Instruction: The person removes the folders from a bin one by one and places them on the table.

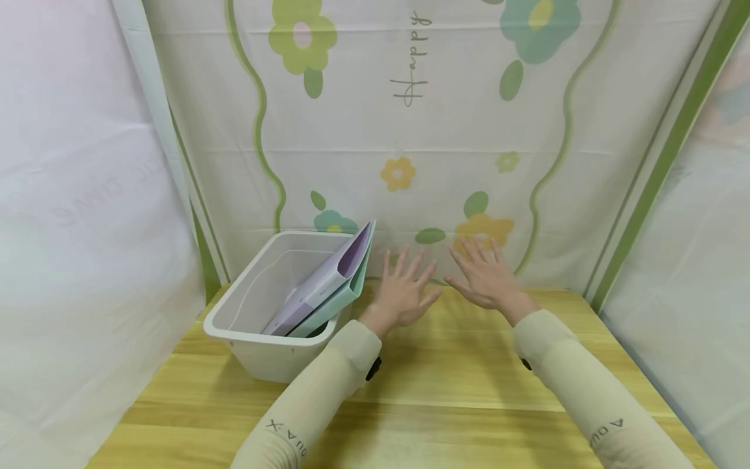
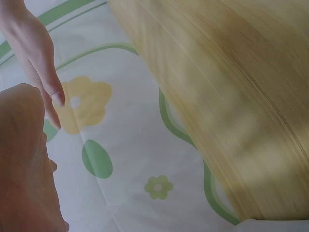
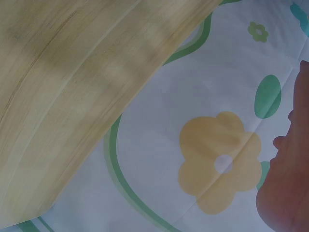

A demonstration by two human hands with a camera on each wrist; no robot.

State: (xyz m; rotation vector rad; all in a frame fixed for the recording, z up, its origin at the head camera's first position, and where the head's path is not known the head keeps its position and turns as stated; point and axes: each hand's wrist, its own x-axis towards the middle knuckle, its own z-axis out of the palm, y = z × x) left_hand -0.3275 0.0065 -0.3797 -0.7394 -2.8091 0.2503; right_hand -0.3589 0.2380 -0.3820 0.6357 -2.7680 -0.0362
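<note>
My left hand (image 1: 401, 293) is held out over the far part of the wooden table, palm down, with its fingers spread and nothing in them. To its right, my right hand (image 1: 486, 280) is stretched forward in the same way, also holding nothing; a gap separates the two. Just left of my left hand stands a white plastic bin (image 1: 263, 361). Leaning inside it, tilted up past its right rim, are a purple file folder (image 1: 313, 290) and a mint-green folder (image 1: 336, 303). Both lower ends are partly hidden by the bin's front wall.
The wooden table (image 1: 445, 417) ends at a white fabric backdrop (image 1: 351, 124) printed with flowers. More white fabric hangs along the left (image 1: 88, 228) and right sides. Dark bands show under both cream sleeves (image 1: 316, 384).
</note>
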